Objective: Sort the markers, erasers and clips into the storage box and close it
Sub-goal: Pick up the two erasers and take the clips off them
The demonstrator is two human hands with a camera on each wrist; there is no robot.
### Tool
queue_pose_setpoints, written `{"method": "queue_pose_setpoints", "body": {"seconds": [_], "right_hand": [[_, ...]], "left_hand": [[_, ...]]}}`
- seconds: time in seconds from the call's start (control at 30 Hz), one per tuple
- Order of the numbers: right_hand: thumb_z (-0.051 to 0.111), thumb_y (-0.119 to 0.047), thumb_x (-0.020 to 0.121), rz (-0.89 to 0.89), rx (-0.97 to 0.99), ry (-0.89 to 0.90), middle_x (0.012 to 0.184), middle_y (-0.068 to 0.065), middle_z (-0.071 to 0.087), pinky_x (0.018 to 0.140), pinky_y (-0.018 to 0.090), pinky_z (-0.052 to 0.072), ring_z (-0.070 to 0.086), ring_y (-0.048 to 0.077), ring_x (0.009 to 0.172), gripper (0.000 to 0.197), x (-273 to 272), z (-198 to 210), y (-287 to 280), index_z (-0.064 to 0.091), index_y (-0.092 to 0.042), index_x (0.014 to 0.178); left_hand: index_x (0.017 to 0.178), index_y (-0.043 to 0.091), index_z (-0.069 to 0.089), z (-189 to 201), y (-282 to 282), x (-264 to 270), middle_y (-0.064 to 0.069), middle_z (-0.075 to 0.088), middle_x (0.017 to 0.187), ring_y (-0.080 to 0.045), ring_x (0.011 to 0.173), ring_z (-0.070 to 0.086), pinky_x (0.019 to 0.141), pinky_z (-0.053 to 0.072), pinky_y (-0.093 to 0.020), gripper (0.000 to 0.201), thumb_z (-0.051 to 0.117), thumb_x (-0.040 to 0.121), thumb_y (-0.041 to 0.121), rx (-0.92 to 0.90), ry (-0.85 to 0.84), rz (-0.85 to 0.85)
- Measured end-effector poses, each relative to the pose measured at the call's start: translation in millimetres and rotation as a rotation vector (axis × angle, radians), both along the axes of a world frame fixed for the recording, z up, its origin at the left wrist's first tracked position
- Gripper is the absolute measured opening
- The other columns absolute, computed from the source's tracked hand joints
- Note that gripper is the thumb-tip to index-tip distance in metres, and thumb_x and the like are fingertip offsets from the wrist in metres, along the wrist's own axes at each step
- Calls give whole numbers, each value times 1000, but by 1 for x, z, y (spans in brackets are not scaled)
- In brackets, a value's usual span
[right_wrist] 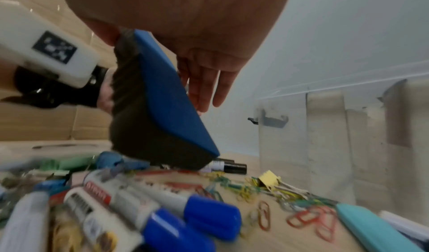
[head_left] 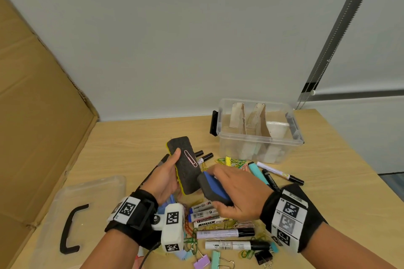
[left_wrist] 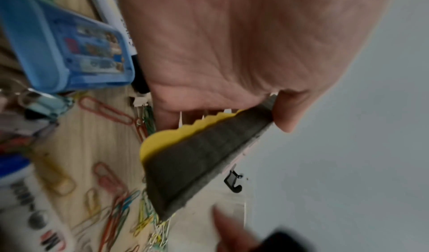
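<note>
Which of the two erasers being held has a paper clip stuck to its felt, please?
The yellow-backed eraser in the left hand; a pink paper clip lies on it. The blue-backed eraser shows none.

Light: even, soft, faint shadows under my hands | head view: sharp, walls bow at edges | wrist views: motion-blurred, markers (right_wrist: 162, 206) and clips (left_wrist: 111, 206) smeared near lens
</note>
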State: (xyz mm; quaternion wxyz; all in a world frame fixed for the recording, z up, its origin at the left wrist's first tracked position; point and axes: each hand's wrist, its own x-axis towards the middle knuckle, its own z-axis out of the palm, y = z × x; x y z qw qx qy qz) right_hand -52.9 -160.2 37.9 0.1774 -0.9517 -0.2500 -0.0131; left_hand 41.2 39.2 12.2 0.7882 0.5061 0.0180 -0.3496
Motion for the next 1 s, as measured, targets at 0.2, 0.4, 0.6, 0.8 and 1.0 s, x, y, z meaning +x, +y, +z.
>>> {"method": "queue_pose_setpoints", "body": {"seconds": [0.2,0.4,0.6,0.8,1.0], "right_hand": [[41,-55,83,-5,124,-10,151,0,28,73,19,34,49,7,94,66,16,14,15,34,-12,132],[39,-59,81,47,48,1,143,1,40,72,23,41,54,15,99,66,10,3,8,34,-14,129],[41,-59,81,142,-161,16,117,5,52,77,33,47,53,20,93,58,-1,-18,-9,40,-16,120],[47,-39,93,-200,257,246,103,-1,60,71,25,54,61,15,86,42,-2,-8,-20,34,-26,131],[34,-32,102,-427,929,442,111,4,66,91,37,53,66,16,102,26,11,-9,-27,49,-30,123]], "left_hand": [[137,17,47,5,-14,-12,-16,59,130,-31,122,55,106,40,-49,55,43,92,49,55,-58,-108],[135,10,45,12,-9,0,-16,60,129,-27,118,59,88,52,-37,58,38,92,49,38,-43,-52],[140,16,41,8,3,10,-13,52,138,-27,122,54,95,47,-45,67,50,81,48,9,-33,69],[139,21,41,10,8,5,-8,52,136,-25,123,53,103,42,-48,64,54,81,44,40,-94,84],[127,21,53,12,10,-4,-7,62,122,-26,117,57,103,43,-48,51,58,78,38,145,-179,53]]}}
